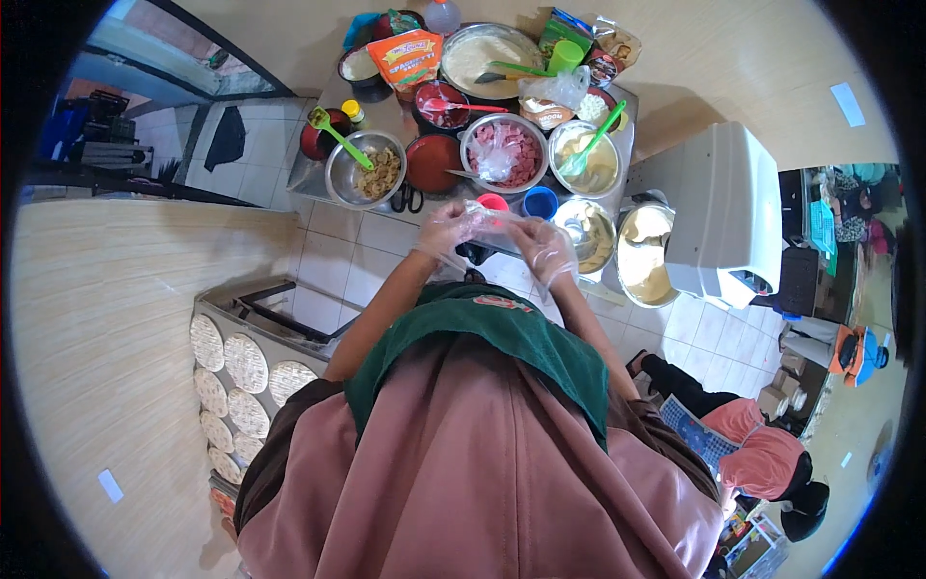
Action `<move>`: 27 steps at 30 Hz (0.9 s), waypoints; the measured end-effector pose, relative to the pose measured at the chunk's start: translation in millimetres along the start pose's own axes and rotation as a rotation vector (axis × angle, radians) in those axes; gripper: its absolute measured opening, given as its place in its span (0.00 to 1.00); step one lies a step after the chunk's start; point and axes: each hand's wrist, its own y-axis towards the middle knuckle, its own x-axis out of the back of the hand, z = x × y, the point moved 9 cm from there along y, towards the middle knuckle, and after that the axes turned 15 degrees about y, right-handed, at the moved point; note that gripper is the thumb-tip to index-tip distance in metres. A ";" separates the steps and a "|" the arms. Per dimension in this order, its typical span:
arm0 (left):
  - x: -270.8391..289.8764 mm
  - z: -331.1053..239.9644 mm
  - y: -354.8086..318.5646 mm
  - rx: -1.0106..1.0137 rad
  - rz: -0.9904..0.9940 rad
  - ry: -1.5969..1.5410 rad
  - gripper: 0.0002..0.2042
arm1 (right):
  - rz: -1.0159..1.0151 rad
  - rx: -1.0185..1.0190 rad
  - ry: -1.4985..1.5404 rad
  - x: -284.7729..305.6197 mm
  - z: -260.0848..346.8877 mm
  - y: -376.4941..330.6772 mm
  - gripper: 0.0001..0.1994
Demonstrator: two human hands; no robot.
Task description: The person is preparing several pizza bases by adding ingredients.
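Just off the near edge of a crowded metal table, my left hand (444, 228) and my right hand (542, 247) are raised close to each other. Thin clear plastic (497, 220) stretches between them, pinched by the fingers of each; whether it is a bag or a glove I cannot tell. Loose see-through plastic, like disposable gloves, covers both hands down to the wrists. Behind the plastic stand a red cup (493, 202) and a blue cup (541, 203). Beyond them is a steel bowl of pink diced meat (516, 154) with a crumpled clear bag on top.
Left on the table are a bowl of brown filling (378, 174), red sauce (433, 162) and black-handled scissors (408, 199). Bowls of pale cream (590, 166) stand right, near a white machine (725, 217). Flatbreads (246, 363) lie on a rack at left; another person (757, 449) is at right.
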 end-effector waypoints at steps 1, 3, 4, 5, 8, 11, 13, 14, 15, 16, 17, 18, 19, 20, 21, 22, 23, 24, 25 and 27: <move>1.7 -1.7 -2.0 -0.011 -0.010 0.072 0.15 | 0.003 0.000 0.001 0.6 -6.3 2.0 0.13; 0.3 1.7 -4.1 0.022 -0.007 0.114 0.15 | -0.114 -0.160 -0.030 11.8 -13.9 4.3 0.15; -1.2 4.9 -5.1 0.054 -0.002 0.157 0.14 | -0.163 -0.005 -0.092 19.4 4.7 3.5 0.16; -8.6 -0.8 -8.1 0.057 0.000 0.159 0.14 | -0.164 -0.009 -0.090 14.3 6.3 5.3 0.16; -22.2 -25.0 -16.1 -0.078 0.009 -0.036 0.09 | 0.014 0.049 -0.118 -12.1 3.5 24.8 0.14; 16.1 -20.6 -7.4 -0.196 -0.125 0.099 0.08 | -0.264 -0.098 0.143 11.0 -80.4 47.4 0.14; 53.9 -7.1 -14.1 -0.055 -0.379 0.069 0.08 | -0.277 -0.268 0.186 24.8 -99.6 43.2 0.14; 56.0 -7.1 -15.2 -0.054 -0.378 0.069 0.08 | -0.304 -0.439 0.230 29.6 -115.2 36.3 0.13; 50.2 -6.8 -13.7 -0.053 -0.294 0.082 0.08 | -0.305 -0.442 0.229 26.7 -120.0 36.2 0.13; 42.5 -6.2 -11.7 -0.051 -0.209 0.095 0.08 | -0.322 -0.212 0.304 23.3 -107.5 42.6 0.14; 41.3 -1.8 -8.8 -0.047 -0.207 0.095 0.08 | -0.333 0.018 0.374 20.3 -90.7 42.5 0.16; 35.2 3.2 -2.3 -0.080 -0.126 0.258 0.08 | -0.317 0.021 0.373 13.6 -69.0 41.6 0.16; 25.6 7.7 1.9 -0.110 -0.039 0.420 0.09 | -0.223 0.231 0.125 6.3 -9.5 36.3 0.17; 16.2 3.3 3.5 -0.160 -0.008 0.358 0.11 | -0.142 0.432 -0.124 -1.5 29.7 28.0 0.18; 15.2 5.5 5.0 -0.160 -0.003 0.359 0.11 | -0.145 0.429 -0.125 -1.7 22.6 31.6 0.18; 23.3 -7.9 2.0 -0.301 -0.141 0.409 0.09 | -0.035 0.354 -0.225 -15.3 -0.3 43.6 0.16; 29.4 -20.8 -3.1 -0.443 -0.274 0.459 0.09 | 0.071 0.275 -0.323 -26.0 -28.4 54.5 0.14; 22.8 -33.5 -9.6 -0.366 -0.242 0.340 0.06 | 0.129 0.505 -0.547 -29.4 -52.9 56.9 0.10; 30.2 -32.0 -10.9 -0.364 -0.252 0.340 0.06 | 0.137 0.513 -0.544 -32.9 -52.2 58.0 0.10; 50.3 2.5 -5.2 -0.165 -0.207 -0.104 0.05 | -0.070 -0.403 0.234 -13.2 -119.7 57.6 0.04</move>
